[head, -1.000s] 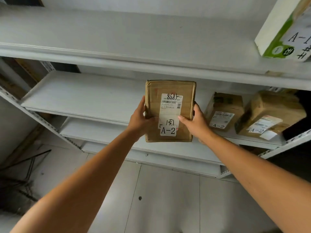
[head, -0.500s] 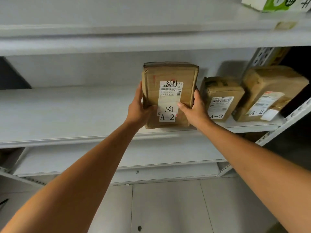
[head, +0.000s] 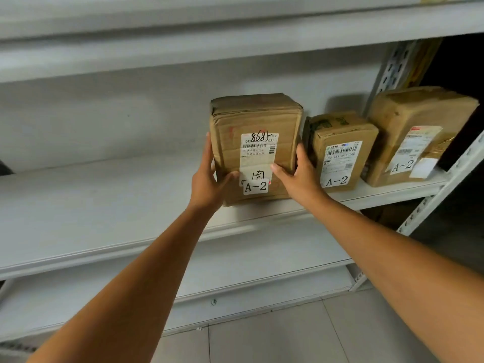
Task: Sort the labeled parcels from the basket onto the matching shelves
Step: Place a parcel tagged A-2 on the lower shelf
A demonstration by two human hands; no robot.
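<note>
Now parcel (head: 255, 121) gripped at both sides, left hand (head: 207, 179) and right hand (head: 298, 176), fingers (head: 281, 170) curled round edges; upright just left of A-2 box (head: 337, 153), same shelf (head: 104, 205). Slide back squarely, label outward, before release.

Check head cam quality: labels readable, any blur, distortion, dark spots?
Head view: A-2 on the held parcel reads clearly; finer print is soft; upper shelf is smeared; shelf edges bow from the wide lens; far right behind the upright is black.
</note>
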